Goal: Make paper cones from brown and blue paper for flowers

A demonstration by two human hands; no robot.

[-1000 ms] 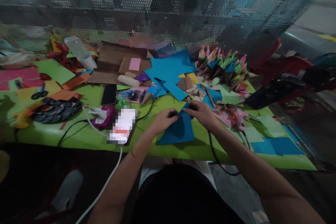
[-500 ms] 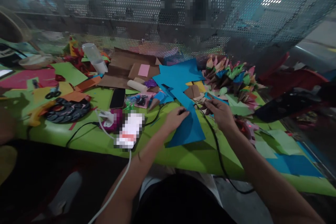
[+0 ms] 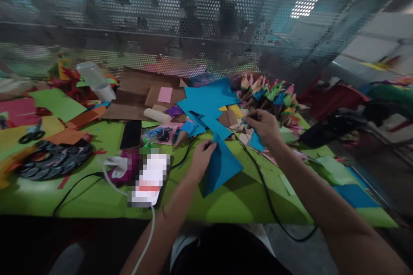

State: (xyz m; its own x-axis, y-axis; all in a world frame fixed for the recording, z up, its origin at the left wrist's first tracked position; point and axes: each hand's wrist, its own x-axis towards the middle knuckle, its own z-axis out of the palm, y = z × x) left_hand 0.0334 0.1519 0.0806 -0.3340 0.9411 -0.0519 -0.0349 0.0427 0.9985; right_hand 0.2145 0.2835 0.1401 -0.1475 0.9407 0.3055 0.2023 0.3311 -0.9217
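My left hand [image 3: 202,157] pinches the top edge of a blue paper piece [image 3: 224,166], which hangs tilted over the green-covered table [image 3: 206,206]. My right hand [image 3: 263,125] is raised to the right above crumpled paper scraps [image 3: 241,130]. Its thumb and fingers are pressed together; whatever is between them is too small to make out. Just behind the held piece lies a larger cut sheet of blue paper [image 3: 209,99]. Paper flowers in brown cones [image 3: 271,94] are bunched beyond my right hand.
A lit phone [image 3: 151,180] with a white cable lies left of my left arm, near a dark phone [image 3: 130,134]. Scissors [image 3: 32,133] and a dark ring-shaped wreath [image 3: 56,159] are farther left. A black cable [image 3: 263,176] runs under my right arm. Perforated metal [image 3: 155,17] stands behind.
The view has shifted right. My left hand has drawn the blue piece away from the larger sheet and tilted it. My right hand has lifted slightly over the scraps.
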